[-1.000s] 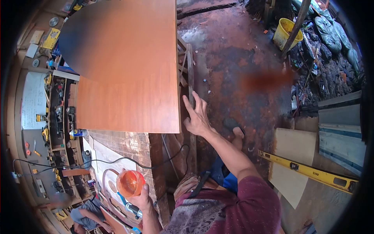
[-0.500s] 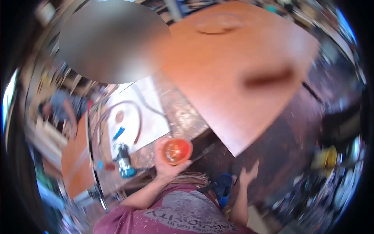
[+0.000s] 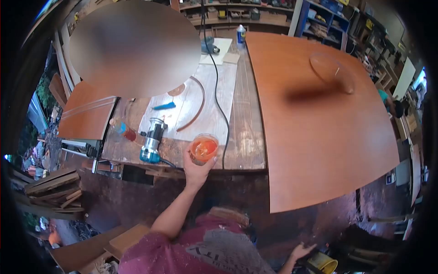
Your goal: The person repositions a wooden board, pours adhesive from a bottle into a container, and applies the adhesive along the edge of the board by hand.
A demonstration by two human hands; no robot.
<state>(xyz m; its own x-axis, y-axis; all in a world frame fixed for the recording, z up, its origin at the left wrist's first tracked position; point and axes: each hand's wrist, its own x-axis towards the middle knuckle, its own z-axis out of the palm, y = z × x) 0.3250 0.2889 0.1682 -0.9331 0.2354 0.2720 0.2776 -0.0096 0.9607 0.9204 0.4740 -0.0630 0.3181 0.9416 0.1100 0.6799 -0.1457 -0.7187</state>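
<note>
My left hand point(image 3: 197, 170) is wrapped round a clear round cup point(image 3: 198, 158) with something orange inside. It holds the cup up at the near edge of the workbench. Just left of the cup, a teal and silver trim router point(image 3: 153, 140) stands on the bench with its cord trailing. My right hand point(image 3: 302, 251) hangs low at my side, fingers apart, holding nothing. A yellow bucket point(image 3: 325, 263) is the nearest thing to it.
The workbench point(image 3: 248, 137) carries a white board point(image 3: 214, 91), a curved brown strip point(image 3: 200, 107), a bottle point(image 3: 126, 131), a spray can point(image 3: 241, 34) and a black cable point(image 3: 221, 105). A large orange-brown panel point(image 3: 319, 150) overhangs at right. Scrap wood point(image 3: 54, 192) lies left.
The view has swung and sharpened, bringing more of the bench and the shelves behind into sight. My left hand still grips the cup. My right hand stays low at my side.
</note>
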